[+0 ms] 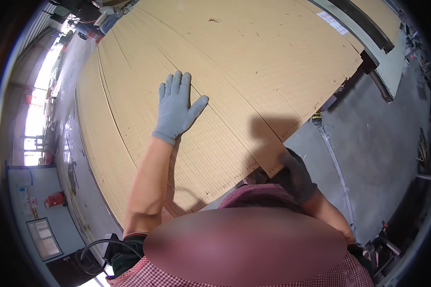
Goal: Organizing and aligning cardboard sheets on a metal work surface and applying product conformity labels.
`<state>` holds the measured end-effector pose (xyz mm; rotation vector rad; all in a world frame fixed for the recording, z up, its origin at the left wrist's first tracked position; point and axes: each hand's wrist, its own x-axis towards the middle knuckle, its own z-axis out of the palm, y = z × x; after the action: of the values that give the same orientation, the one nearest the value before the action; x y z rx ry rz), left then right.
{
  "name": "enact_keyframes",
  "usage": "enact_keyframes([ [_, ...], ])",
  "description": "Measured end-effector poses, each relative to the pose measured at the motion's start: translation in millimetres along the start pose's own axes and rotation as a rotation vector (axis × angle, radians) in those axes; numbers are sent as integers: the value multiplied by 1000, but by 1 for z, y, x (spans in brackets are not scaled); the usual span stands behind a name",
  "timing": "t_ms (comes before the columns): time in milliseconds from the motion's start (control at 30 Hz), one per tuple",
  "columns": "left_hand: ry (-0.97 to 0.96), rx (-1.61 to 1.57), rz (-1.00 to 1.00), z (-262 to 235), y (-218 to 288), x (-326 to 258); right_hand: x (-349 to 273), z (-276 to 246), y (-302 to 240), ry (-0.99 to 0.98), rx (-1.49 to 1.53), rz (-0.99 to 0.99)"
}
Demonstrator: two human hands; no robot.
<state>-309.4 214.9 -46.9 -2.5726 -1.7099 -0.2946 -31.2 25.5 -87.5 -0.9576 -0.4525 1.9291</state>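
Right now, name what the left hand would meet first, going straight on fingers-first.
Only more cardboard; the left hand seems flat on it, and the way looks free as far as shown.

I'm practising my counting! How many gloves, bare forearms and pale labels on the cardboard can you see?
Gloves: 2 (left glove, right glove)
Bare forearms: 2 (left forearm, right forearm)
Pale label on the cardboard: 1
Total: 5
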Motion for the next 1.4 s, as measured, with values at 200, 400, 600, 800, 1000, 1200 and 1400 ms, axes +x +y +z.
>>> enact_keyframes([
  [200, 3, -1, -11, -2, 3, 2, -85, -41, 17, 60, 1, -108],
  [400, 36, -53, 76, -10, 20, -17, -98, -37, 37, 225, 143, -156],
  [600, -103, -261, 424, -43, 104, -103, -90, -38, 25, 197, -298, -124],
  [800, -920, -1251, 187, -18, 136, -159, -48, -2, 17, 127, 54, -124],
  [1000, -454, -2482, -300, 17, 192, -149, -27, -31, 36, 41, 31, -147],
  [1200, -31, -2712, -603, 28, 209, -145, -29, -20, 33, 20, 55, -117],
  [1400, 75, -2908, -760, 42, 208, -152, -37, -35, 33, 69, 40, -95],
])
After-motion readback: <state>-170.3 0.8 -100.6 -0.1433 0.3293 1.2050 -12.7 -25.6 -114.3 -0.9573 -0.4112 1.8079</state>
